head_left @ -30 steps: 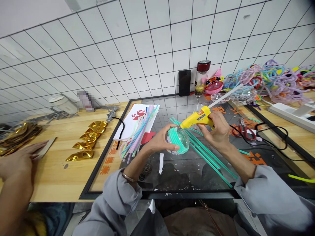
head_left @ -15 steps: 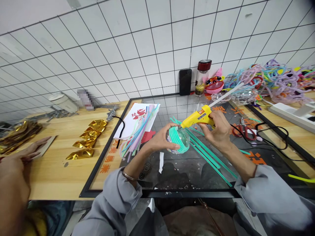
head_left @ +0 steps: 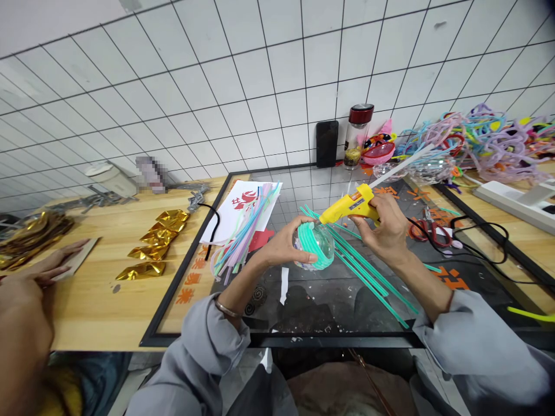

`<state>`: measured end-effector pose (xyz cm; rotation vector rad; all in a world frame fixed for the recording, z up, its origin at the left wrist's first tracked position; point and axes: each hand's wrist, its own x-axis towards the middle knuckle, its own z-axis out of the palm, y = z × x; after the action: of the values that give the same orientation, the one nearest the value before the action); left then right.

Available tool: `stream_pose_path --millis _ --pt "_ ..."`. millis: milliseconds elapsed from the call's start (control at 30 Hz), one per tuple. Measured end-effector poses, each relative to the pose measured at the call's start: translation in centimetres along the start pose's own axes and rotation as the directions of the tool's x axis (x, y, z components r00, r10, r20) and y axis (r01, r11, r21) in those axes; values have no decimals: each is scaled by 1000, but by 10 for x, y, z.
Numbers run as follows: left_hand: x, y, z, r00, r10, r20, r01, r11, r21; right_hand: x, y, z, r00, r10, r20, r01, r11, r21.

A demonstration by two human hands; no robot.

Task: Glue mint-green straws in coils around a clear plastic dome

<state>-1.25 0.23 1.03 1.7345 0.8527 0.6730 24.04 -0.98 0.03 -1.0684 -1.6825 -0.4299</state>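
Observation:
In my left hand is a clear plastic ball, its near side wrapped in rows of green pipe cleaner. My fingers and thumb close around it, above the glass panel. My right hand grips a yellow hot glue gun with a long white glue stick out of its back. The gun's nozzle is at the top edge of the green wrapping, close to my left fingertips. Whether the tip touches is too small to tell. Several loose green pipe cleaners lie on the panel under my hands.
A bundle of pastel pipe cleaners lies on white paper. Red scissors and black cord sit right. Behind stand a phone, glass bottle and pipe-cleaner heap. Left, another person's hands hold a board beside gold foil bows.
Almost nothing differs. My hands, the ball and the glue gun hold nearly the same places, with only a slight shift of the view.

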Motion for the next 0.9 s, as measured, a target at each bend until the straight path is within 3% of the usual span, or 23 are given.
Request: stream_pose_path --millis 900 --pt "1 1 0 1000 -3 12 3 1000 -2 1 2 -1 998 -61 -26 62 998 14"
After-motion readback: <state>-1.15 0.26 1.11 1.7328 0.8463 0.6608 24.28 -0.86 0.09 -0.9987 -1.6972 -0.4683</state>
